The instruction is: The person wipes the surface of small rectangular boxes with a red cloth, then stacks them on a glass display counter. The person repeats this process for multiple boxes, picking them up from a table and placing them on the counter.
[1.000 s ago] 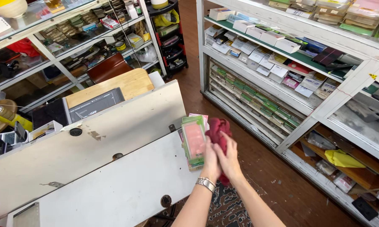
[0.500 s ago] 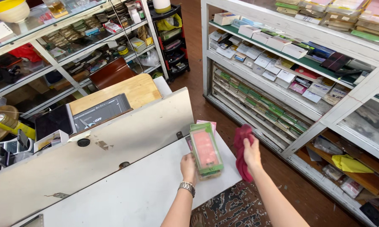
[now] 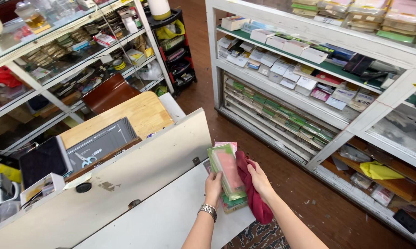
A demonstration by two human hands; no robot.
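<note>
My left hand (image 3: 213, 186), with a metal watch on its wrist, grips a stack of flat packets (image 3: 227, 171) from below; the top packet is clear plastic with a green edge and a pink insert. My right hand (image 3: 259, 180) holds a dark red cloth (image 3: 253, 192) pressed against the right side of the stack. Both hands are over the near corner of a white counter (image 3: 139, 198).
A white shelf unit (image 3: 318, 92) with boxes and packets runs along the right. Glass shelves (image 3: 65, 60) full of goods stand at the left. On the counter's far side lie a wooden board (image 3: 139, 113), a grey mat with scissors (image 3: 99, 145) and a dark tablet (image 3: 42, 161).
The right hand with the red cloth has come back from beside the stack to press against it. The stack has tilted slightly and the view has shifted down.
</note>
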